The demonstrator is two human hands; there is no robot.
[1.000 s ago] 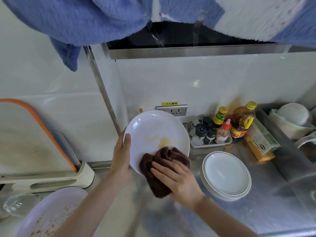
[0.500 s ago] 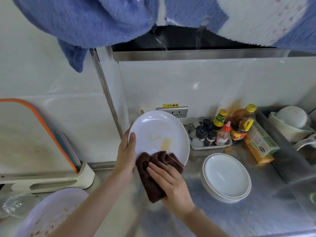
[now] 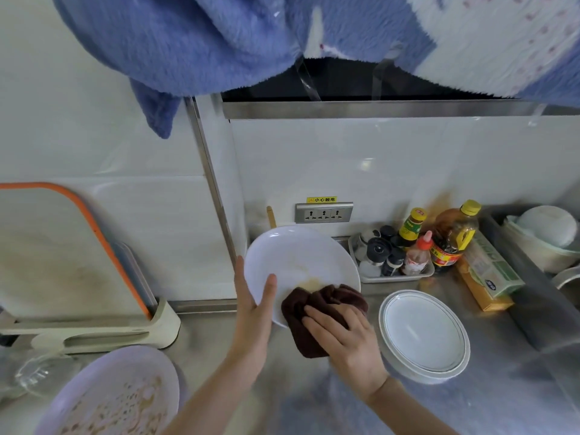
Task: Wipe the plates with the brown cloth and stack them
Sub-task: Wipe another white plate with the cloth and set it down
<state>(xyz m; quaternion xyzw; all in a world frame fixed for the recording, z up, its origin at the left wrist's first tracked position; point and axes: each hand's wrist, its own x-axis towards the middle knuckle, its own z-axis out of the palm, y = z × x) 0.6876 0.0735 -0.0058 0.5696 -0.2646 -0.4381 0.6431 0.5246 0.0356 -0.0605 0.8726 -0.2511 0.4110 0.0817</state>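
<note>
- The left hand [image 3: 254,312] grips the white plate [image 3: 301,262] by its 8 o'clock rim, tilted above the counter [image 3: 502,387].
- The right hand [image 3: 348,343] presses the brown cloth [image 3: 317,312] against the plate's lower edge, beside a yellowish smear [image 3: 309,282].
- At 3 o'clock sits a stack of plates [image 3: 423,334] (clean-looking); condiment bottles [image 3: 439,246] crowd behind.
- At 7 o'clock lies a soiled plate [image 3: 116,400].

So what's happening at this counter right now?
A person is cleaning dishes. The left hand holds a tilted white plate by its edge while the right hand presses a brown cloth against its lower part, beside a yellowish smear. A stack of plates sits to the right; a dirty plate waits lower left.
</note>
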